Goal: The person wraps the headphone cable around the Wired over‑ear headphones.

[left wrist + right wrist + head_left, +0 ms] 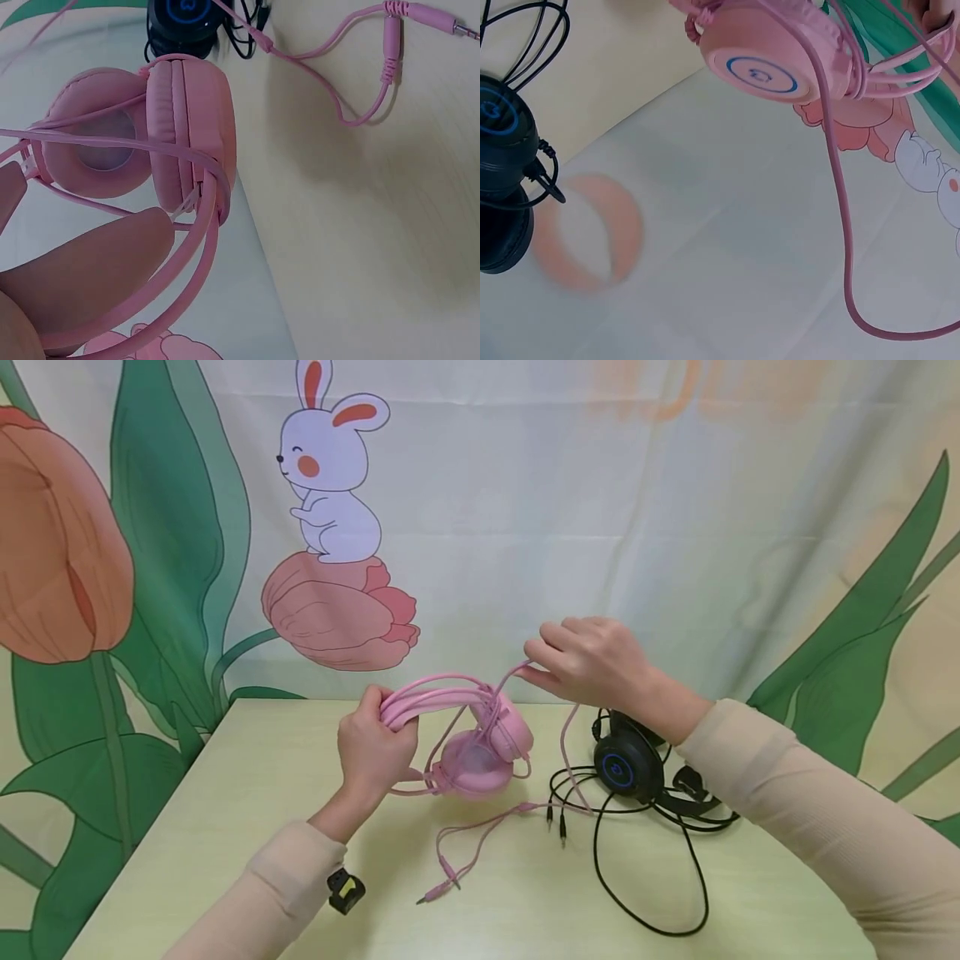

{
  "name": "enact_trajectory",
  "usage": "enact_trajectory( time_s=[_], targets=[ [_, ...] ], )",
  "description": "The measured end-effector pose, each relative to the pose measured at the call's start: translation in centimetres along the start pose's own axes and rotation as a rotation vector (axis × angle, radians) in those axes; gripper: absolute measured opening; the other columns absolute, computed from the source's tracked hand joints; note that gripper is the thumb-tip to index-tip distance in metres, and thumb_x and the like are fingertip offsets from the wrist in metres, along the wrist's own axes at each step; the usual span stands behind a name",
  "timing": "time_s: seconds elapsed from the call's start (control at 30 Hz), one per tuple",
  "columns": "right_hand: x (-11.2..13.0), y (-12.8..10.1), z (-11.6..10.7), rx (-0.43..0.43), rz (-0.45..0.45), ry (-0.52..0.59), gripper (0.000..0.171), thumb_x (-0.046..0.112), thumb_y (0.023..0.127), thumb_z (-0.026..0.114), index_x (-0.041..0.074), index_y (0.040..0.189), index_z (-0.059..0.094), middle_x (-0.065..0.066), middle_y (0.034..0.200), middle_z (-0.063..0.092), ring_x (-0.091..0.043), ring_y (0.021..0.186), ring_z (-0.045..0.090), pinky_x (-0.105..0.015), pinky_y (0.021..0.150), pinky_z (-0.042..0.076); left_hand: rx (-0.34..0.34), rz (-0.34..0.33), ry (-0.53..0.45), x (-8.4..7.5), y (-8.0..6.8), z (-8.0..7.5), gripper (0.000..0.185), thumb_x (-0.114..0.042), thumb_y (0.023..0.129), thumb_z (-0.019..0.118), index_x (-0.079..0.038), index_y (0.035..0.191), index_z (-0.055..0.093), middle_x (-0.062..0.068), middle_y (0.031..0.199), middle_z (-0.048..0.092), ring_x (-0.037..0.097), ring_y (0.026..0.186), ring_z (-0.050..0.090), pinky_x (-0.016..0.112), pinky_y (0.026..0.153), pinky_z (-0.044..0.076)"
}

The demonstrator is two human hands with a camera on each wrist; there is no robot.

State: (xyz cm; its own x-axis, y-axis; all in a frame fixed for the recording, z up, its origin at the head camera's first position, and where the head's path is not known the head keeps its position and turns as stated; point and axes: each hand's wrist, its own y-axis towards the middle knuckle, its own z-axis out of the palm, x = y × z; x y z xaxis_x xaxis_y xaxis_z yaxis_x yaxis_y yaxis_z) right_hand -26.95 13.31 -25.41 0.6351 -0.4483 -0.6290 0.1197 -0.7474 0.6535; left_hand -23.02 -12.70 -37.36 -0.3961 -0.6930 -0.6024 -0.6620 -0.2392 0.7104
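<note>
Head cam has the left hand (372, 750) wrapped around the band of the pink headset (472, 735), holding it up just above the table (262, 793), earcups hanging at about 3 o'clock from the fist. Right hand (592, 660) pinches the pink cable (525, 670) up at 1 o'clock of the earcups. Black headset (630, 764) lies on the table at 3 o'clock, cables tangled around it.

Both arms wear long, close-fitting beige knit sleeves that end in a soft cuff at each wrist, leaving the bare left hand (372, 750) and bare right hand (592, 662) uncovered. A small black-and-yellow clip device (346, 890) sits under the left cuff
</note>
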Motion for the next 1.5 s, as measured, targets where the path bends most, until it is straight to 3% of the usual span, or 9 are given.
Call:
enact_trajectory(
  time_s=[0.17, 0.53, 1.0, 1.17, 1.27, 1.43, 1.5],
  targets=[
    [-0.6, -0.8, 0.2, 0.020, 0.018, 0.017, 0.028, 0.026, 0.086, 0.059, 0.011, 0.066, 0.046, 0.001, 0.056, 0.033, -0.012, 0.041, 0.026, -0.024, 0.036, 0.020, 0.032, 0.040, -0.014, -0.5, -0.4, -0.4, 0.014, -0.006, 0.067, 0.062, -0.006, 0.080, 0.056, 0.005, 0.055, 0.056, 0.018, 0.046, 0.048, 0.030, 0.043, 0.036],
    [-1.4, -2.0, 0.5, 0.020, 0.030, 0.012, 0.027, 0.025, 0.090, 0.051, 0.011, 0.068, 0.047, 0.000, 0.058, 0.034, -0.013, 0.042, 0.025, -0.025, 0.036, 0.019, 0.032, 0.046, -0.086, -0.1, -0.9, -0.9, 0.009, -0.006, 0.071, 0.058, -0.003, 0.079, 0.056, 0.006, 0.057, 0.055, 0.015, 0.048, 0.045, 0.029, 0.045, 0.036],
    [-1.9, -2.9, 0.8, 0.094, 0.026, 0.029, 0.025, 0.025, 0.093, 0.047, 0.012, 0.072, 0.049, 0.000, 0.060, 0.035, -0.014, 0.042, 0.026, -0.025, 0.036, 0.019, 0.140, 0.064, -0.217, 1.0, -1.5, -1.6, 0.011, 0.003, 0.075, 0.060, -0.006, 0.082, 0.057, 0.000, 0.056, 0.051, 0.010, 0.048, 0.041, 0.021, 0.044, 0.034],
    [-2.2, -2.7, 0.9, 0.121, 0.027, 0.063, 0.023, 0.025, 0.094, 0.044, 0.012, 0.077, 0.052, 0.000, 0.061, 0.037, -0.014, 0.043, 0.028, -0.025, 0.036, 0.020, 0.189, 0.029, -0.279, 1.0, -1.3, -1.9, 0.014, 0.007, 0.076, 0.060, -0.006, 0.082, 0.059, 0.000, 0.058, 0.052, 0.008, 0.051, 0.042, 0.019, 0.047, 0.035],
    [-2.3, -2.7, 1.0, 0.150, 0.043, 0.090, 0.023, 0.026, 0.095, 0.043, 0.013, 0.079, 0.053, 0.000, 0.062, 0.038, -0.014, 0.044, 0.030, -0.026, 0.036, 0.020, 0.229, -0.006, -0.343, 0.0, -1.1, -2.5, 0.013, 0.010, 0.077, 0.058, -0.002, 0.081, 0.058, 0.002, 0.060, 0.051, 0.007, 0.054, 0.042, 0.019, 0.049, 0.035],
    [-2.4, -3.2, 1.3, 0.232, 0.083, 0.105, 0.024, 0.027, 0.096, 0.041, 0.013, 0.082, 0.054, -0.001, 0.064, 0.039, -0.016, 0.044, 0.032, -0.027, 0.036, 0.021, 0.335, -0.064, -0.460, -1.6, -0.7, -3.7, 0.010, 0.012, 0.079, 0.051, 0.003, 0.081, 0.056, -0.001, 0.059, 0.045, 0.005, 0.053, 0.039, 0.020, 0.047, 0.032],
    [-2.4, -3.4, 1.5, 0.257, 0.097, 0.104, 0.024, 0.028, 0.096, 0.041, 0.013, 0.083, 0.054, -0.001, 0.064, 0.039, -0.016, 0.044, 0.033, -0.027, 0.036, 0.021, 0.381, -0.090, -0.512, -1.3, -0.7, -3.6, 0.010, 0.012, 0.080, 0.049, 0.004, 0.081, 0.055, -0.003, 0.056, 0.042, 0.005, 0.049, 0.038, 0.021, 0.043, 0.032]
  ],
)
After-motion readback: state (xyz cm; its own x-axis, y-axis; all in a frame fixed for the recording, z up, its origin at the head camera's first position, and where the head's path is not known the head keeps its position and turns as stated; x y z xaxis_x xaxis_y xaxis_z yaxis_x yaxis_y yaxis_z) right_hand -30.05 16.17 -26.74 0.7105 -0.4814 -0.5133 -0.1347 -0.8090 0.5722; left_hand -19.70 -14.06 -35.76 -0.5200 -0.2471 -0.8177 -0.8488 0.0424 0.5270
